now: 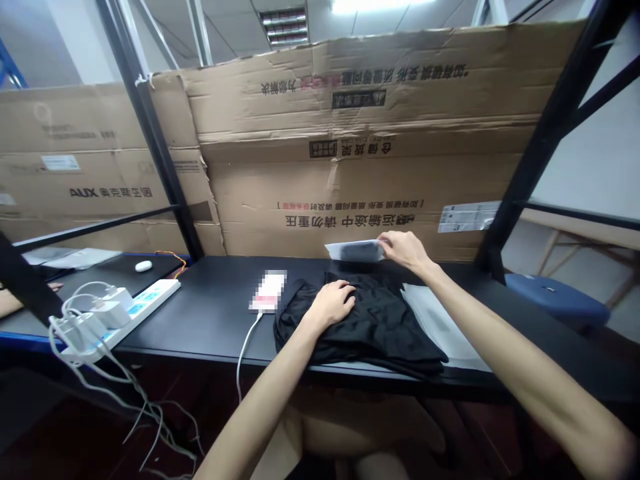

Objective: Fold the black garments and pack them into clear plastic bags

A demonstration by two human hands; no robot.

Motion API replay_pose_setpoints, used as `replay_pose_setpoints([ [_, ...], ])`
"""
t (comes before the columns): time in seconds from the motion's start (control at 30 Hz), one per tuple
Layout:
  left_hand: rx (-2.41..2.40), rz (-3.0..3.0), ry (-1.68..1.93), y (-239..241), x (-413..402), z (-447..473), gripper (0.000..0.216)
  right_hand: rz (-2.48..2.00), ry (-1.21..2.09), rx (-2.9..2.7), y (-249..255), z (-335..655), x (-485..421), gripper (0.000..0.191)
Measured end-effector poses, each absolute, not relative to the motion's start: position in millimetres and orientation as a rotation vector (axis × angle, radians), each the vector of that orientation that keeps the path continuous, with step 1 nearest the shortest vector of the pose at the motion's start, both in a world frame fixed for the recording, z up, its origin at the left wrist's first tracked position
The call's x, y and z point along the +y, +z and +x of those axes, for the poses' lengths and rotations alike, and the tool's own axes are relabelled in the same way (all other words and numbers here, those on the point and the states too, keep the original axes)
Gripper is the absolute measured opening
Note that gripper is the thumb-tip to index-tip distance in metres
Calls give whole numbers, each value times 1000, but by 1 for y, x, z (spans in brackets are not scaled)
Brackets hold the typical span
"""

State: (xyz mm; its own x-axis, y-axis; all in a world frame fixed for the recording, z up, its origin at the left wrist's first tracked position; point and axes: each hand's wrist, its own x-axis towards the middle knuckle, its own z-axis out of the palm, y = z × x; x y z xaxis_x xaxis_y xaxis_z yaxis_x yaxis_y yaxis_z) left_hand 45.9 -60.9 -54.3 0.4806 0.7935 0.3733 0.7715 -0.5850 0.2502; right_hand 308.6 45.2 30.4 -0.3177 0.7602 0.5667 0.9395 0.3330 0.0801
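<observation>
Two hands are on my feed, both over the black desk (215, 300). My left hand (331, 303) lies open and palm-down on a folded black garment (370, 327), its fingers resting on the cloth and gripping nothing. My right hand (405, 250) is closed on the edge of a clear bag (357, 251) with something dark inside, holding it just beyond the garment's far edge. A pale sheet (440, 327) lies under the garment's right side. Left of the garment, a blurred white object (269, 291) trails a white cable (245, 353) over the desk's front edge. Farther left sit a power strip (120, 320) with white chargers (107, 308) and a white mouse (143, 266). Cardboard sheets (350, 160) stand behind the desk. Another person's hand (53, 287) shows at the far left.
</observation>
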Motion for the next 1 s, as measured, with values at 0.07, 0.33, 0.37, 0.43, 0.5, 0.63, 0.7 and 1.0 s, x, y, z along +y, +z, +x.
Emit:
replay_pose_setpoints([
  [0.07,1401,2671,834,-49,-64,45,33,-1428,-554,-2142,29,305,37,34],
  [0.33,1375,2708,1022,-36,-70,44,27,-1213,-644,-2122,-4,308,-6,32],
  [0.37,1367,2718,1025,-36,-70,44,27,-1192,-610,-2115,-6,309,-9,31],
  [0.43,1345,2744,1023,-37,-70,44,28,-1152,-518,-2128,-9,312,-12,29],
  [0.5,1280,2796,989,-37,-71,45,29,-1116,-428,-2184,-11,314,-14,26],
  [0.63,1176,2906,942,-25,-74,52,30,-1067,-316,-2246,-18,315,-15,22],
  [0.7,1211,2937,980,-14,-72,59,29,-1038,-254,-2260,-22,315,-16,21],
  [1.0,1328,2954,982,-5,-39,87,17,-958,113,-2160,-25,310,-25,18],
])
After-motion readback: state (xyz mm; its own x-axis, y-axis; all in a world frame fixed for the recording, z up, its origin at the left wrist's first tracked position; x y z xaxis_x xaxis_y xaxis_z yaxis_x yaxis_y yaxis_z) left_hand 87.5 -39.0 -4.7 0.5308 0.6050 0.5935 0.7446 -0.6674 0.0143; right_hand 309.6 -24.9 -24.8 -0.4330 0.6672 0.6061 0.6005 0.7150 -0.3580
